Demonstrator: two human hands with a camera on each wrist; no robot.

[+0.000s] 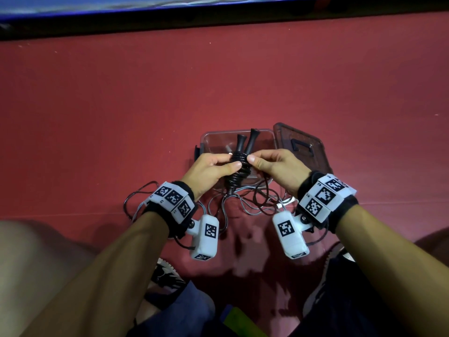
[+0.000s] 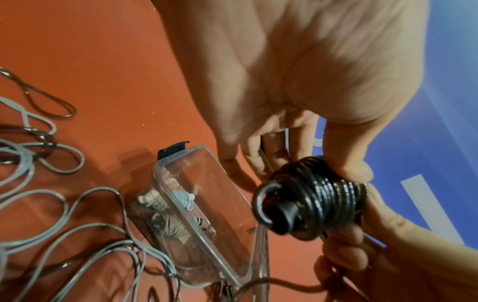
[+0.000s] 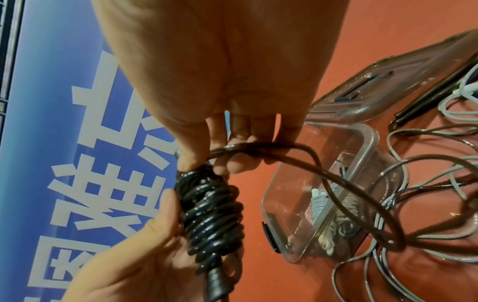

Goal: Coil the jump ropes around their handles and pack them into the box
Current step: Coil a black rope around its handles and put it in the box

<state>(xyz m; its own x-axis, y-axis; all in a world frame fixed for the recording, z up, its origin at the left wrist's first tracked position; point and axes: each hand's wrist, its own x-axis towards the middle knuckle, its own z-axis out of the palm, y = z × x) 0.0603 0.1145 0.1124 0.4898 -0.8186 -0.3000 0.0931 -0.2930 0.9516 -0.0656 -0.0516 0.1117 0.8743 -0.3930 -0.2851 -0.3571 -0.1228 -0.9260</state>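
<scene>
1. The left hand (image 1: pixel 211 169) grips the black jump rope (image 1: pixel 239 166) — its two handles side by side, with coils of black cord wound round them — thumb pressed on the coils.
2. The right hand (image 1: pixel 272 164) pinches the top of the same bundle between thumb and forefinger, and the loose end of the black cord (image 3: pixel 336 175) runs under its curled fingers and down to the red floor (image 1: pixel 218 81).
3. The bundle hangs just above the near edge of the clear plastic box (image 1: pixel 264 139), which stands open on the floor.
4. Inside the box lie coiled grey-and-white ropes (image 2: pixel 168 216) — already wound on their handles.
5. The box's tinted lid (image 1: pixel 301 144) lies just right of it, touching its rim.
6. Loose grey and dark cords (image 1: pixel 245 203) lie tangled on the floor between the box and the person's wrists.
</scene>
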